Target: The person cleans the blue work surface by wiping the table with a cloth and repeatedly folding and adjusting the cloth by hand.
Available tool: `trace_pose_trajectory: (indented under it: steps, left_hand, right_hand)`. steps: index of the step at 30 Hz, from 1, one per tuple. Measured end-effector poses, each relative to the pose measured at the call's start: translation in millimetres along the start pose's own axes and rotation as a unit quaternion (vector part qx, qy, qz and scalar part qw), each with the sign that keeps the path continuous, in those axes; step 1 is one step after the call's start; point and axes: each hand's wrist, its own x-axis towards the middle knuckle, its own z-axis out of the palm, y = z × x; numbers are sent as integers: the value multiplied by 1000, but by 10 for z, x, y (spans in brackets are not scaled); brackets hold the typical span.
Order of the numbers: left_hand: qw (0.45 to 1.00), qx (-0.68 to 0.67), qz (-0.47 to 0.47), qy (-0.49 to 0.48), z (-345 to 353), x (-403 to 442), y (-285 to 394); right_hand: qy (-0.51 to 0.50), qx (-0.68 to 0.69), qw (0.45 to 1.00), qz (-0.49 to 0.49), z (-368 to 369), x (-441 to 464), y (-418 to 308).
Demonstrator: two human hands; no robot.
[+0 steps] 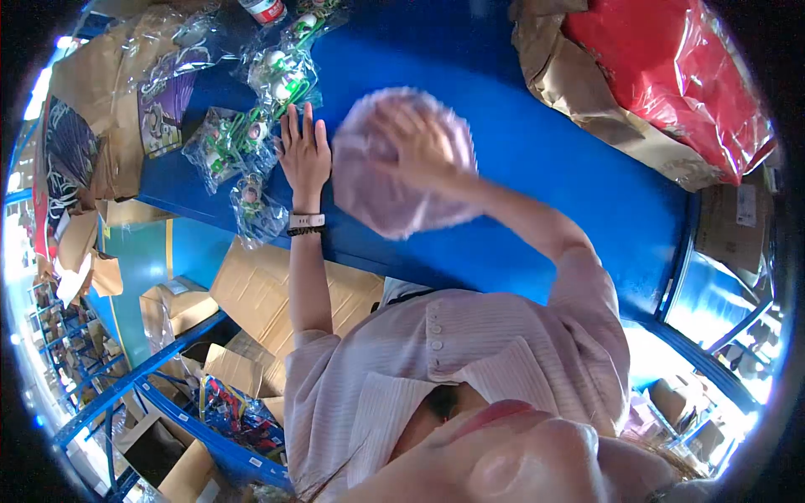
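A round, soft-looking pink item with a scalloped edge (381, 197) lies on the blue tabletop (545, 201); its exact kind is unclear. My right hand (419, 149) is spread flat over its upper part, blurred by motion. Just to the left, my left hand (305, 161) rests palm down with fingers stretched out, close to the pink edge and holding nothing. Beside its fingertips are clear plastic packets (222, 147) containing small green and white items. A further bagged bunch with green cords (285, 77) lies above that hand.
At the upper right stands a brown paper bag (579, 84) with a red plastic-wrapped bundle (646, 59). A bottle (265, 10) is at the top edge. Purple printed packs (168, 105) sit at left. Cardboard boxes (277, 285) and a blue rack (210, 444) are below.
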Motion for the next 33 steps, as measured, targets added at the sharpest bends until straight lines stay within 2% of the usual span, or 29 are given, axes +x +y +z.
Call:
trace_pose_trajectory:
  steps: [2,4,5,6,9,11,13,14,16,17,19,20,22,25,27,29,32,33]
  left_hand:
    - [1000,5,-4,-6,-23,15,-24]
    - [1000,3,5,-3,-17,16,-66]
    - [1000,1,12,1,1,21,-78]
    - [1000,-2,16,6,29,26,-98]
    - [1000,-7,17,7,57,-8,-110]
    - [1000,0,17,3,46,15,-118]
    - [1000,2,16,2,63,46,-95]
    - [1000,10,14,-1,73,59,-88]
    - [999,29,14,-13,83,39,-91]
    - [999,40,17,-20,75,27,-110]
    - [999,34,21,-20,70,50,-123]
    - [999,26,19,-21,63,42,-120]
    - [1000,11,9,-22,60,25,-108]
    - [999,17,6,-27,30,47,-98]
    - [999,18,-1,-39,48,31,-89]
    - [999,17,-4,-37,70,37,-74]
    - [999,32,-1,-27,73,35,-70]
    - [999,32,-2,-31,76,19,-79]
  right_hand:
    - [99,-53,990,84,201,373,489]
    - [38,46,980,191,-282,477,776]
    - [116,-62,973,187,-245,453,965]
    - [124,-64,968,209,-216,321,1148]
    - [123,-103,954,251,-322,-304,1323]
    - [138,-84,955,248,-513,-912,1136]
    - [98,-81,949,290,-708,-1564,1002]
    - [119,-111,946,281,-831,-1837,994]
    - [181,-104,925,317,-926,-2362,1318]
    - [146,-104,900,397,-1099,-2513,1461]
    - [202,-84,851,477,-1198,-2968,2116]
    - [203,-83,850,479,-1171,-3558,2629]
    - [90,-358,805,465,-1034,-4139,3832]
    - [83,-314,820,472,-1164,-3920,3967]
    - [68,-276,833,474,-1219,-3690,3778]
    - [51,-239,847,472,-1286,-3498,2918]
    - [18,-178,866,467,-1237,-2795,2445]
    - [14,-179,866,468,-1012,-2493,1885]
